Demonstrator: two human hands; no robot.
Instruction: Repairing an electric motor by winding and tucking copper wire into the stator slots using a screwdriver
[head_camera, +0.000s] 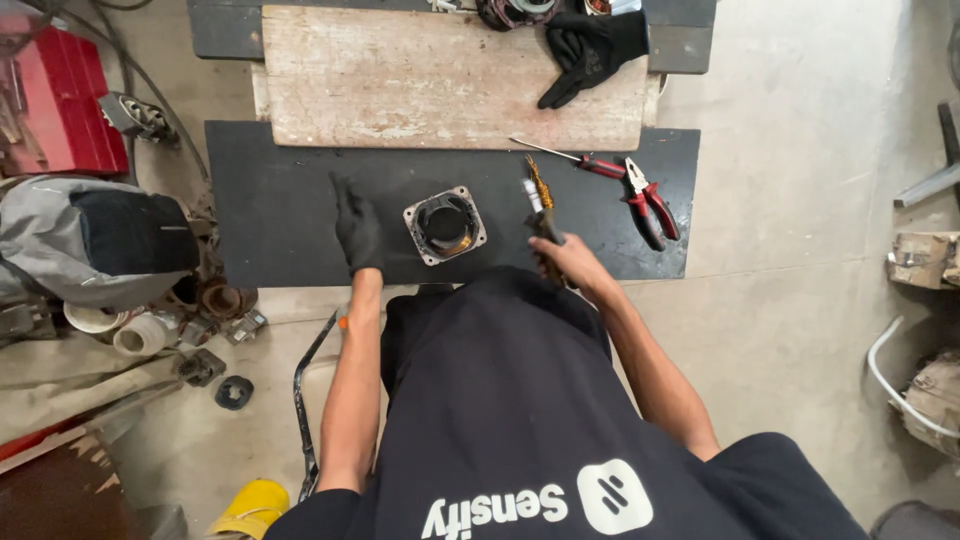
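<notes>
Head view, looking down on a dark board (280, 230) w/ a worn pale wooden plank (400, 80) behind it at 12 o'clock.

Left hand (356, 228), in a black glove, lies flat on the board, fingers straight and close together, holding nothing. It sits at 9 o'clock from a square metal motor housing (445, 225) w/ a round dark bore, just beside it but not touching.

Right hand (563, 255), bare, is wrapped around the handle of a tool (540, 205) w/ a yellowish ridged shaft that points toward 12 o'clock. Tool lies at 3 o'clock from the housing, close by; can't tell if its tip touches the board.

Further toward 3 o'clock on the board: red-handled pliers (650, 205), jaws pointing up-left. A thin red-handled screwdriver (570, 157) lies slanted at approx 1 o'clock from the housing, along the board's far edge.

A spare black glove (592, 52) rests on the plank's right end at 1 o'clock. A red toolbox (55, 105) stands on the floor far out at 10 o'clock.
</notes>
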